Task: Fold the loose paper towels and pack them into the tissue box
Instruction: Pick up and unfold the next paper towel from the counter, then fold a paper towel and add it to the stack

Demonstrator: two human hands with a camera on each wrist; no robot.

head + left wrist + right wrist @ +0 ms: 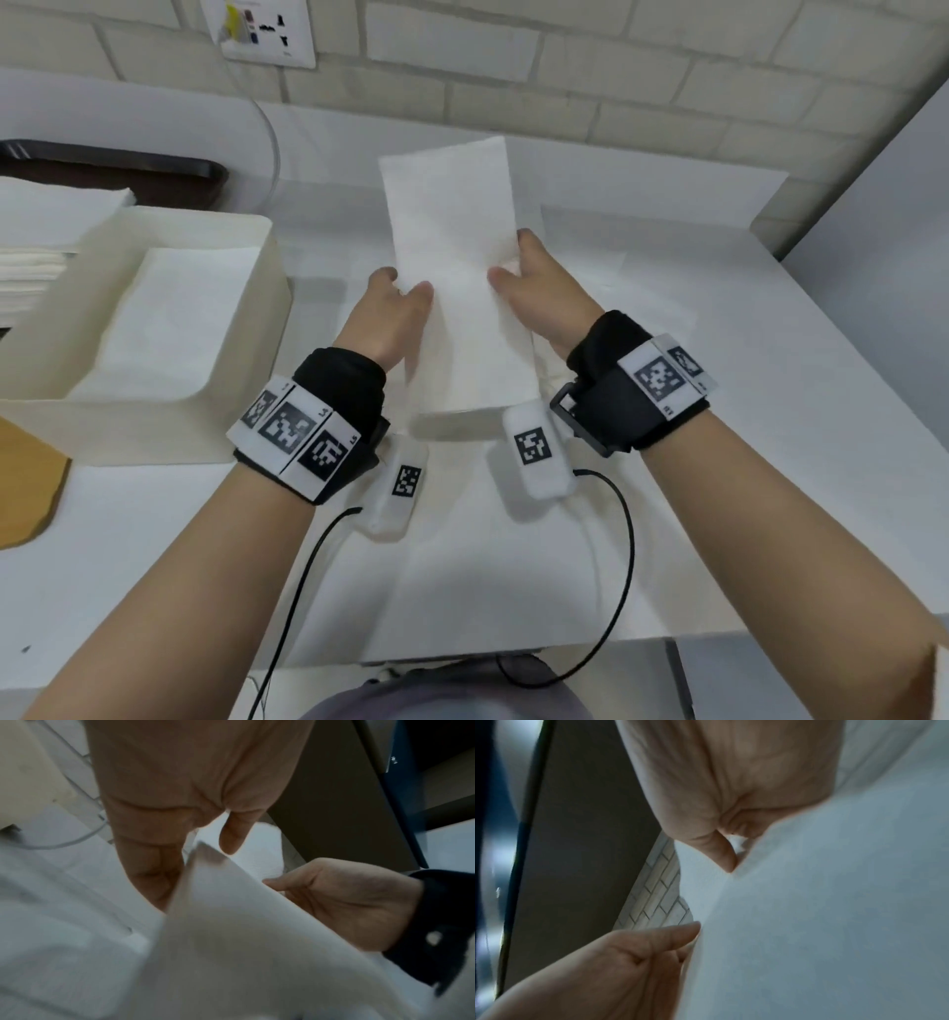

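Mostly, paper towel hides both hands' fingers.

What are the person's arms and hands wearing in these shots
Both hands, left and right, are bare, the forearms sleeveless. Each wrist carries a black fabric band ringed with white plates of black square code markings. A small white marked module hangs beneath each, trailing a thin black cable.
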